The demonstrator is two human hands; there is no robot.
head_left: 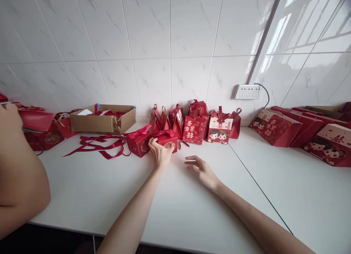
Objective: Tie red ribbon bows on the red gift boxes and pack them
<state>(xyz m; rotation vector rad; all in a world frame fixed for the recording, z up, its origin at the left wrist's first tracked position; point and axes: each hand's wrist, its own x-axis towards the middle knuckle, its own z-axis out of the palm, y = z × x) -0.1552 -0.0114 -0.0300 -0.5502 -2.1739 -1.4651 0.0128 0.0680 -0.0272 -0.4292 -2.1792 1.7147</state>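
My left hand is closed around the near side of a small red gift box, which has a ribbon bow on top and a round gold pattern in front. A second red gift box with a ribbon bow stands against it on the left. To the right, my right hand hovers over or rests on the white table with its fingers apart, holding nothing. Loose red ribbons lie left of the two boxes. A short ribbon scrap lies just beyond my right hand.
Behind stand several red gift bags with ribbon loops. A cardboard box of ribbons is at the back left, and more red boxes line the right. Another person's arm reaches in at left. A power strip hangs on the tiled wall.
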